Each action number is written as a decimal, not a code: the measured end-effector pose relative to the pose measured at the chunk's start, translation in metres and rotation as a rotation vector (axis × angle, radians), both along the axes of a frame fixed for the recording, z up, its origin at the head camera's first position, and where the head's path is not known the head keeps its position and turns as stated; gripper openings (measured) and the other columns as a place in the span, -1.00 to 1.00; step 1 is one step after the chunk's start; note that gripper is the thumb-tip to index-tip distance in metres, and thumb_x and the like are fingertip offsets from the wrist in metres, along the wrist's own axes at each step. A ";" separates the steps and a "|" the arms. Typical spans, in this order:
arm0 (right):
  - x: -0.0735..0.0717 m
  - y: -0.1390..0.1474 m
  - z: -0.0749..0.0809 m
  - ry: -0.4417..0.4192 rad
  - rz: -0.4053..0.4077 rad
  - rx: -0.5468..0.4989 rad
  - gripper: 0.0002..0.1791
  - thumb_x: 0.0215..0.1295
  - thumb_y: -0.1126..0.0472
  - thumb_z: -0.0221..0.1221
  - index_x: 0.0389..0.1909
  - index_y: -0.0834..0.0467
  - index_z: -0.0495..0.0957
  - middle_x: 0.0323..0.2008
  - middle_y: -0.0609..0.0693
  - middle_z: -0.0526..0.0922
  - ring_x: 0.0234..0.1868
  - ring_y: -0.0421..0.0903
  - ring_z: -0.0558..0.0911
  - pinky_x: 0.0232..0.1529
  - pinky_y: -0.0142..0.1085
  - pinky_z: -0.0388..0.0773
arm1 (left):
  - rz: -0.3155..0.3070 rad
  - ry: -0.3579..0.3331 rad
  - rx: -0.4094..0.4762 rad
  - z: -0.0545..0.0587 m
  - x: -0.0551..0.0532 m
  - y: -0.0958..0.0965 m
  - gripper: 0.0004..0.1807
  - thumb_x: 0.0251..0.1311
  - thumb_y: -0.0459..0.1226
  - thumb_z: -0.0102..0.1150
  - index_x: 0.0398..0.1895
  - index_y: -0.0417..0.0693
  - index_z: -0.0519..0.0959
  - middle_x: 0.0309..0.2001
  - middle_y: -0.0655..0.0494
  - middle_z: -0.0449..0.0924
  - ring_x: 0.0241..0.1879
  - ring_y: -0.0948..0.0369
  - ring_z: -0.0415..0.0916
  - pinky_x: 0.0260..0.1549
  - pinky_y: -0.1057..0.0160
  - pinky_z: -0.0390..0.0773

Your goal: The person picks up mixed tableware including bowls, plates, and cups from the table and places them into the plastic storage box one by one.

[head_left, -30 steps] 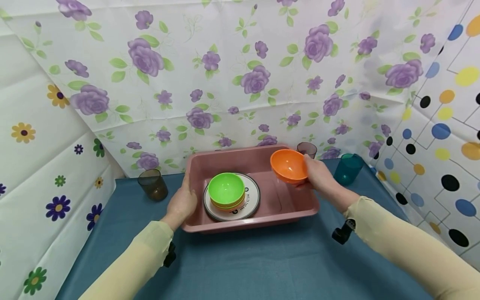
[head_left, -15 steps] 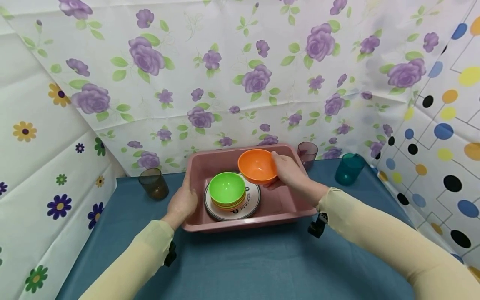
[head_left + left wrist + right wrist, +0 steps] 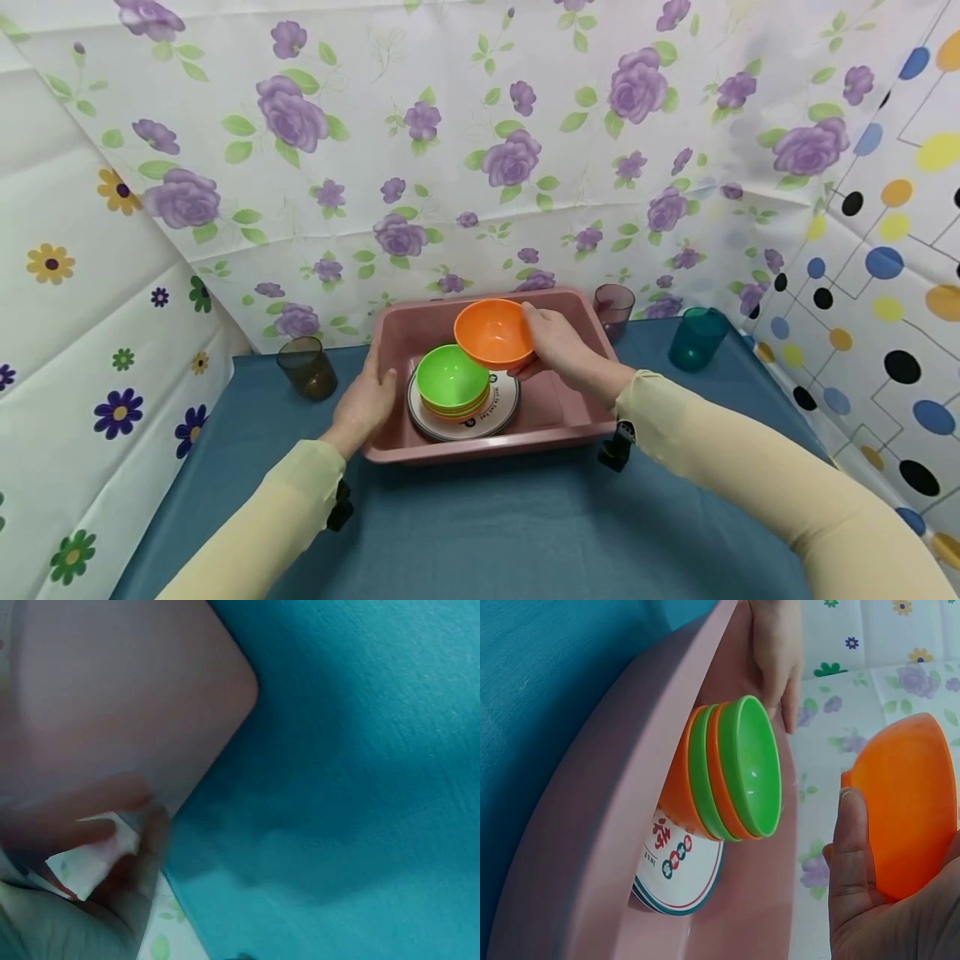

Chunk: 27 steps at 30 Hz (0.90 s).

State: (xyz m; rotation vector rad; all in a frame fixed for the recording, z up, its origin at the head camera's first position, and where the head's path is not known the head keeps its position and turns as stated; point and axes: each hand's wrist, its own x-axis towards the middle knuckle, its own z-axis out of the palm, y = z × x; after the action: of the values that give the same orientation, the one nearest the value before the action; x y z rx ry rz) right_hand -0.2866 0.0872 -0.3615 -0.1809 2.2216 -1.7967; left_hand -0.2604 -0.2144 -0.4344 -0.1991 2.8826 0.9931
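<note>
Right hand (image 3: 557,343) is gripping orange bowl (image 3: 493,333), moving it leftward mid-frame, nearing bowl stack (image 3: 452,382); left hand (image 3: 364,408) is gripping pink tub (image 3: 480,452).

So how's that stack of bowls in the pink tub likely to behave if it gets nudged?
The bowl stack would probably move together, since its bowls sit nested. It could tip under a high push, as it narrows toward the bottom. It may slide too: it stands on a smooth-looking white plate.
</note>
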 end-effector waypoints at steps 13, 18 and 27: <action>0.000 0.002 0.003 0.015 -0.004 0.011 -0.36 0.67 -0.20 -0.27 0.25 0.24 0.45 -0.29 0.25 0.71 -0.44 0.08 0.77 -0.34 -0.11 0.73 | -0.125 0.291 0.167 0.055 0.012 0.026 -0.32 0.61 0.15 -0.41 0.58 -0.01 0.21 0.31 -0.15 0.47 0.19 -0.12 0.53 0.15 -0.23 0.50; -0.001 0.000 0.003 0.029 0.001 0.005 -0.38 0.68 -0.17 -0.27 0.24 0.26 0.46 -0.30 0.26 0.71 -0.47 0.09 0.76 -0.38 -0.09 0.73 | -0.143 0.036 0.649 0.079 0.025 0.065 -0.27 0.59 0.21 -0.41 0.60 -0.02 0.12 0.24 -0.15 0.49 -0.25 -0.09 0.70 -0.27 -0.02 0.72; 0.002 -0.006 0.002 0.013 0.009 0.006 -0.37 0.68 -0.18 -0.27 0.20 0.28 0.46 -0.35 0.25 0.72 -0.49 0.08 0.76 -0.40 -0.09 0.72 | -0.017 -0.182 0.884 0.083 0.025 0.102 -0.22 0.48 0.37 -0.45 0.39 0.07 0.39 0.07 -0.14 0.59 -0.23 -0.11 0.72 -0.28 0.12 0.73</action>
State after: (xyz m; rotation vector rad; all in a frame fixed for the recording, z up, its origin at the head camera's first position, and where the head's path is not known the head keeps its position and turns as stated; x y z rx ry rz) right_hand -0.2850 0.0808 -0.3594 -0.2015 2.2312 -1.7887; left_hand -0.2352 -0.1122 -0.3511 -0.1742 2.0263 1.9770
